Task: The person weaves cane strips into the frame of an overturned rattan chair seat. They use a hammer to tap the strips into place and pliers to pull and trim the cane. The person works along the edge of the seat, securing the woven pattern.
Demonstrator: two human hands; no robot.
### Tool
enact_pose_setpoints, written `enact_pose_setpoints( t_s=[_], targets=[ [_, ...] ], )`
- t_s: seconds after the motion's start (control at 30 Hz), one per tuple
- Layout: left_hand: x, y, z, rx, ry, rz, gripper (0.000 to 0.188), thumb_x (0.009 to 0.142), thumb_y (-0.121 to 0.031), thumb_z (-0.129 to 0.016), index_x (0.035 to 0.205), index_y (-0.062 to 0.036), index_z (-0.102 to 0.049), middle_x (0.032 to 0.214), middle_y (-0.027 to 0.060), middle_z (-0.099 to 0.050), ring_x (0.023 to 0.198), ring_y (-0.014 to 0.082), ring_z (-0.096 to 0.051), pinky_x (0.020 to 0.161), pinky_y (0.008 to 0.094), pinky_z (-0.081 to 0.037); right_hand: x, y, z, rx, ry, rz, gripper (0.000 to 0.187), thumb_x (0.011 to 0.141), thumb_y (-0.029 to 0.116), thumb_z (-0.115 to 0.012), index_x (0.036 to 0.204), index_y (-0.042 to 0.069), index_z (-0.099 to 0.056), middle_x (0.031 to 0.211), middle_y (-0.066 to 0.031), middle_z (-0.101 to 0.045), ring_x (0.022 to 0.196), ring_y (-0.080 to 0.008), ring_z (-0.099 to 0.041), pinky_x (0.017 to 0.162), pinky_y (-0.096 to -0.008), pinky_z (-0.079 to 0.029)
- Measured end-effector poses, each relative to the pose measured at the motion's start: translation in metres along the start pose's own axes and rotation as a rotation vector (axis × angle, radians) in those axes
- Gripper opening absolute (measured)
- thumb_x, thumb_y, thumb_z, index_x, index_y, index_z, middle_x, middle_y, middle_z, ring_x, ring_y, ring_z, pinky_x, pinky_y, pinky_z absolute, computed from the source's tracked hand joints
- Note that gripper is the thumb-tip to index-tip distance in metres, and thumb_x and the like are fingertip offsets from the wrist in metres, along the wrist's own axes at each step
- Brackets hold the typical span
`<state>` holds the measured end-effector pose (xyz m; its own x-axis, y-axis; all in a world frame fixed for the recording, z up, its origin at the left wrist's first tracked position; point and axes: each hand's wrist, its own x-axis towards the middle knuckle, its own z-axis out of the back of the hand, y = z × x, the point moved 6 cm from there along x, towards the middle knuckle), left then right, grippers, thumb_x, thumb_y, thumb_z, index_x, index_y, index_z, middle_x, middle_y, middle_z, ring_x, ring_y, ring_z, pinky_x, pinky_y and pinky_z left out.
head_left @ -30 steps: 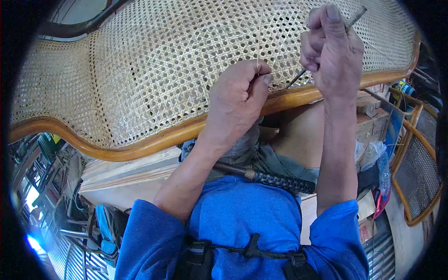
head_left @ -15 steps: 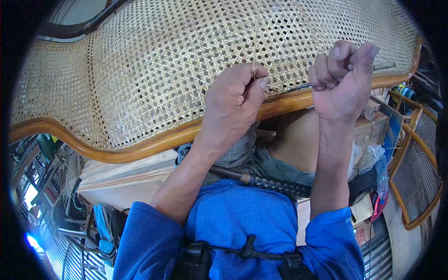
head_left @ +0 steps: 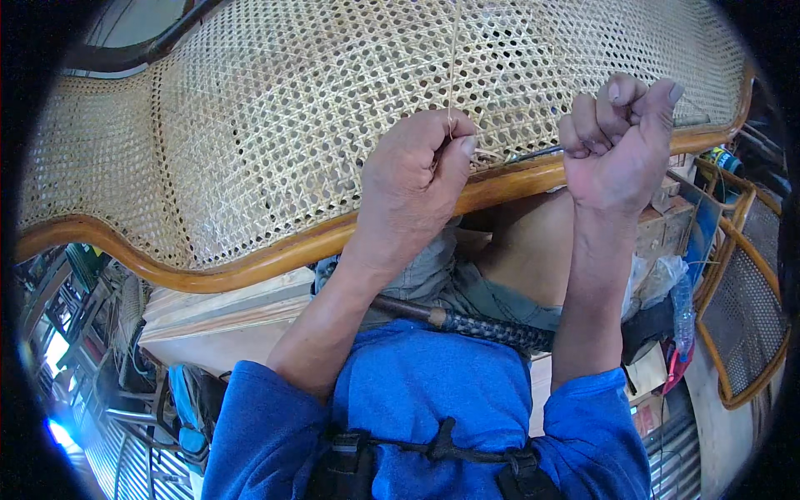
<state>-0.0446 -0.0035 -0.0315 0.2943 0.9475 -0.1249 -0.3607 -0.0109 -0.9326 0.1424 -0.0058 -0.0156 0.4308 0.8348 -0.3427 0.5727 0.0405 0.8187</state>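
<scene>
A thin cane strand [head_left: 452, 75] runs up from my left hand [head_left: 408, 171], pinched between thumb and forefinger. That hand is just over the near edge of a woven cane panel [head_left: 283, 108] with a curved, varnished wooden frame [head_left: 275, 254]. My right hand [head_left: 617, 146] is raised palm up over the right part of the frame. Its fingers are curled and its thumb sticks out; whether anything is inside the curl is hidden. A dark thin rod [head_left: 540, 153] shows along the frame between my hands, its right part behind my right hand. Loose strand ends [head_left: 492, 155] lie beside my left fingertips.
The panel lies across my lap. Pale wooden boards [head_left: 225, 312] are below its left side. To the right are a wooden box [head_left: 667, 229], a plastic bottle [head_left: 682, 312] and another cane-panelled frame [head_left: 750, 333]. A blue-and-black bag [head_left: 187, 408] sits at lower left.
My right hand has shifted slightly right and up. A pale stick end that showed beyond it is now mostly out of sight. My left hand still pinches the strand, almost unmoved.
</scene>
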Motion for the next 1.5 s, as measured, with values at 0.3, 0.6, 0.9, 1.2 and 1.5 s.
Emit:
enact_pose_setpoints(
  t_s=[0.3, 0.6, 0.9, 1.2, 1.5],
  targets=[
    [-0.001, 0.002, -0.001, -0.005, -0.013, -0.027, 0.007, 0.08, -0.007, -0.06, 0.085, -0.0034, -0.06, 0.077, 0.0121, -0.06, 0.072, 0.0263, -0.059, 0.065, 0.035, -0.047, -0.016, 0.003, -0.022, -0.177, 0.098, 0.19, 0.055, 0.091, 0.054, -0.043, 0.065, 0.006, -0.046, 0.049, 0.0042, -0.026, 0.04, -0.0065, -0.025, 0.036, -0.0244, -0.018],
    [0.001, -0.001, 0.001, 0.026, -0.005, 0.003, 0.01, 0.081, -0.009, -0.059, 0.089, -0.0036, -0.061, 0.077, 0.013, -0.06, 0.071, 0.0266, -0.06, 0.065, 0.0352, -0.047, -0.028, -0.006, -0.048, -0.529, 0.325, 0.44, 0.042, 0.091, 0.041, -0.052, 0.072, 0.004, -0.057, 0.06, 0.0022, -0.05, 0.052, -0.0058, -0.047, 0.045, -0.0224, -0.035],
    [0.0, -0.008, 0.004, 0.01, -0.043, -0.2, 0.01, 0.081, -0.011, -0.058, 0.084, -0.0021, -0.059, 0.076, 0.0154, -0.059, 0.074, 0.033, -0.059, 0.068, 0.0391, -0.047, -0.05, -0.014, -0.048, -1.035, 0.37, 0.669, 0.017, 0.084, 0.017, -0.054, 0.071, 0.009, -0.048, 0.06, -0.002, -0.044, 0.049, -0.0137, -0.043, 0.045, -0.0283, -0.034],
    [0.0, -0.003, 0.005, 0.031, -0.041, -0.17, 0.01, 0.083, -0.01, -0.059, 0.09, -0.0031, -0.061, 0.079, 0.0113, -0.061, 0.07, 0.0205, -0.06, 0.066, 0.0307, -0.047, -0.019, -0.014, -0.047, -0.334, 0.401, 0.111, 0.044, 0.092, 0.044, -0.048, 0.075, 0.003, -0.05, 0.053, 0.0037, -0.033, 0.044, -0.0049, -0.033, 0.04, -0.0209, -0.025],
    [-0.001, 0.001, 0.003, -0.015, -0.013, -0.102, 0.011, 0.085, -0.011, -0.058, 0.092, -0.003, -0.061, 0.073, 0.0074, -0.058, 0.065, 0.0133, -0.054, 0.061, 0.0273, -0.045, -0.03, 0.032, -0.064, -0.129, 0.277, 0.174, 0.035, 0.096, 0.029, -0.043, 0.078, 0.0, -0.052, 0.061, -0.0003, -0.042, 0.055, -0.0084, -0.041, 0.048, -0.0218, -0.03]
  ],
)
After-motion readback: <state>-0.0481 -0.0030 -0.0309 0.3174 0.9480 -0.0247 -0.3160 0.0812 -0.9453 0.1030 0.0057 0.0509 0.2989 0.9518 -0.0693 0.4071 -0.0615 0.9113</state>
